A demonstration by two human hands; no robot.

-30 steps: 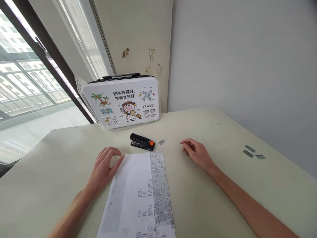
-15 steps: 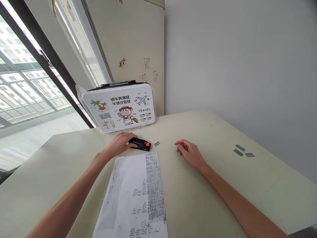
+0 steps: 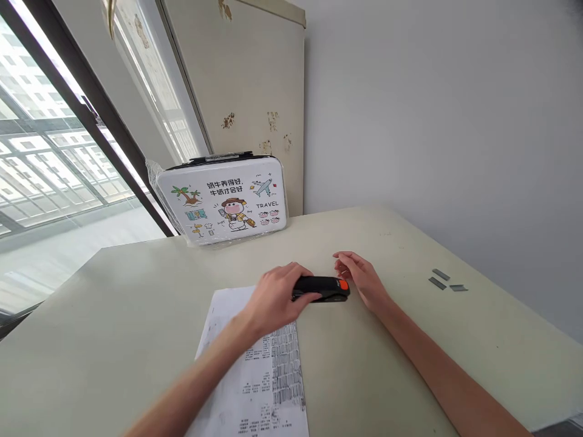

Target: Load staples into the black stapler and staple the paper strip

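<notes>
Gripping the black stapler [image 3: 321, 289] by its rear half, my left hand [image 3: 277, 298] has its fingers wrapped over the top and clamped around the body, so that only the front end with the orange tip shows past my knuckles. I hold it just above or on the table [image 3: 113, 315], at the far right corner of the printed sheet [image 3: 255, 370]; I cannot tell whether its base touches the surface. My right hand [image 3: 362, 280] sits just beside the orange end, fingers loosely curled and slightly apart, holding nothing, fingertips near but seemingly not on the stapler.

I judge the stapler to be rigid, compact and moderately heavy for its size, with a smooth plastic shell that could slip if pinched at the tapered nose. The hinge makes the top arm move against the base, so a grip across both top and bottom near the rear keeps it closed and steady. The paper under my forearm is thin and floppy and will slide easily.

Farther out, loose staple strips [image 3: 444, 280] lie well apart to the right, and an illustrated white case [image 3: 225, 200] stands upright at the table's far edge beside the window.
</notes>
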